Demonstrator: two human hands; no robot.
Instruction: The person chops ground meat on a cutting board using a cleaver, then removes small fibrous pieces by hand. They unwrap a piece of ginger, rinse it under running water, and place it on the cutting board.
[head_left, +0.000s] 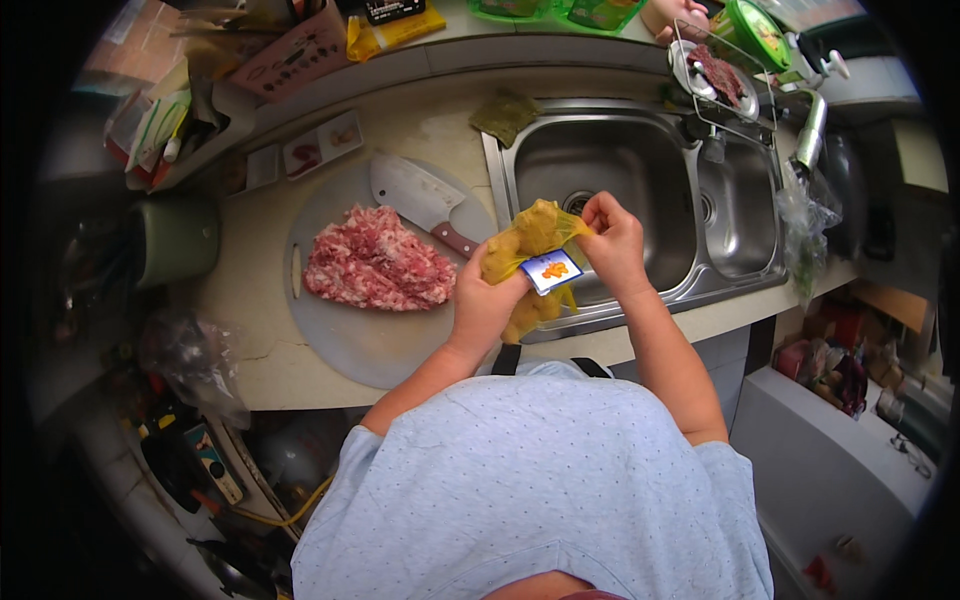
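A yellow mesh bag of ginger root (528, 232) is held up over the near left rim of the sink. My left hand (484, 298) grips the bag around its middle, beside a small printed label (552, 271). With pinched fingers, my right hand (616, 241) holds the netting at the bag's right side. To the left, a mound of minced meat (379, 262) lies on a round grey cutting board (360, 349). A cleaver (416, 191) rests on the board behind the meat, its wooden handle towards my left hand.
The double-bowl steel sink (607, 161) has a faucet (811, 127) at its right. A green scouring cloth (505, 118) lies at its back left corner. Small white dishes (322, 145) stand behind the board. A green bin (176, 241) and a clear plastic bag (195, 360) are at the left.
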